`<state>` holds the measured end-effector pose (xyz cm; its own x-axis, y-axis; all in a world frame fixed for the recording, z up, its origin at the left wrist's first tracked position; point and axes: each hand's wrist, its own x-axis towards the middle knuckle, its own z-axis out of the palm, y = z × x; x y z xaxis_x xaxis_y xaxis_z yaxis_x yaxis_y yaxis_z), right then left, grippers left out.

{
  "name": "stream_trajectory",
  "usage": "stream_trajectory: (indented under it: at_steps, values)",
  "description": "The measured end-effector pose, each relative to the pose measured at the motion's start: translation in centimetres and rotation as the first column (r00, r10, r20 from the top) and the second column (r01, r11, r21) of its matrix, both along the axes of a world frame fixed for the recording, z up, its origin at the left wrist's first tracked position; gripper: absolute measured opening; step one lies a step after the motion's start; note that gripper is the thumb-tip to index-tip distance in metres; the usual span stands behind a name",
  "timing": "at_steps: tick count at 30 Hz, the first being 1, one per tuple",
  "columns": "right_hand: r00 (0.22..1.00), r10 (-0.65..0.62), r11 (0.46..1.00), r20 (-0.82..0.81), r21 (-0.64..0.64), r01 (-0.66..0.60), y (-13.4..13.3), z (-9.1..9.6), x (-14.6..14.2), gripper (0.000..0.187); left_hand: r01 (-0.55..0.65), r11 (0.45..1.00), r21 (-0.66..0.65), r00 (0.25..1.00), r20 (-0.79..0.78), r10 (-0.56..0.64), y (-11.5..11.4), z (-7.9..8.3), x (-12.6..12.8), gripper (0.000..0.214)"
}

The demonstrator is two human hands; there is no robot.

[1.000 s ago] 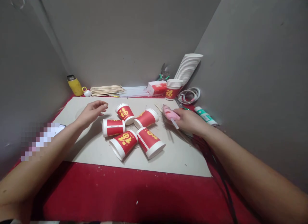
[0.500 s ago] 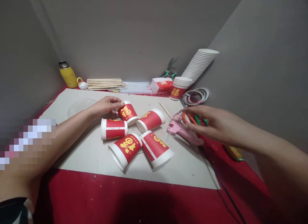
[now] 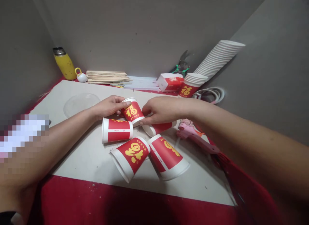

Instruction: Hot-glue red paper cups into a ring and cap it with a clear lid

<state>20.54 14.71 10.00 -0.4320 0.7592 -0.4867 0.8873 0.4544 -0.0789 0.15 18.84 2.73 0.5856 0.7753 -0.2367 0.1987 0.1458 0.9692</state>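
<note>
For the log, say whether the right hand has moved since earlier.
Yes: the right hand moved left across the board, from the pink glue gun to the held cup.

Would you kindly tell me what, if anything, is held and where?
A paper cup: left hand near its rim, right hand at its base end.

Left forearm (image 3: 62,138), bare, rising from the lower left toward the centre; left wrist (image 3: 89,114), nearly straight; left hand (image 3: 108,107), thumb stretched forward on the near side, fingers curled behind it in a pinching grip; right forearm (image 3: 241,131), bare, slanting in from the right edge; right hand (image 3: 164,109), back uppermost, fingers bent, thumb extended below them; hands near each other, fingertips facing, the two apart.
</note>
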Motion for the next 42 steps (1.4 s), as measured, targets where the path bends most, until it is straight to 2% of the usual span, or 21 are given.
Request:
stream_trajectory:
  at_steps: [4,8,17,22,27,32,36,39,42]
  values:
    - [0.999,-0.035,0.999,0.031,0.010,0.035,0.0,-1.0,-0.5,0.051,0.035,0.998,0.057,0.998,0.051,-0.038,-0.2,-0.1,0.1,0.039]
    - [0.998,-0.052,0.998,0.035,0.019,0.051,0.1,-1.8,-0.6,0.046,0.008,0.999,0.048,0.998,0.060,-0.010,-0.3,-0.1,0.2,0.034]
    - [0.985,-0.065,0.990,0.162,0.138,0.042,-0.2,-2.1,-1.6,0.059,0.034,0.996,0.077,0.999,0.014,-0.035,-0.2,0.2,0.1,0.038]
    - [0.982,-0.051,0.989,0.180,0.144,0.025,-0.2,-2.3,-2.0,0.054,-0.093,0.967,0.238,0.993,-0.051,0.108,-0.1,0.0,0.1,0.039]
    - [0.988,-0.056,0.987,0.146,0.157,0.033,0.2,-2.7,-2.0,0.059,-0.163,0.971,0.177,0.980,-0.088,0.180,0.1,0.0,0.0,0.049]
    - [0.990,-0.065,0.985,0.125,0.164,0.044,0.2,-2.8,-2.2,0.057,-0.196,0.972,0.126,0.969,-0.125,0.212,0.2,0.2,0.0,0.051]
    - [0.988,-0.057,0.983,0.142,0.183,0.030,-0.1,-2.7,-2.4,0.058,-0.182,0.977,0.108,0.973,-0.121,0.194,0.2,0.7,-0.1,0.051]
    - [0.990,-0.038,0.989,0.134,0.148,0.018,-0.3,-2.0,-2.3,0.067,-0.176,0.958,0.225,0.965,-0.151,0.212,0.4,1.4,-0.5,0.044]
    - [0.993,-0.031,0.993,0.111,0.117,0.018,-0.6,-0.7,-1.9,0.076,-0.166,0.913,0.374,0.956,-0.165,0.242,0.6,2.2,-0.9,0.042]
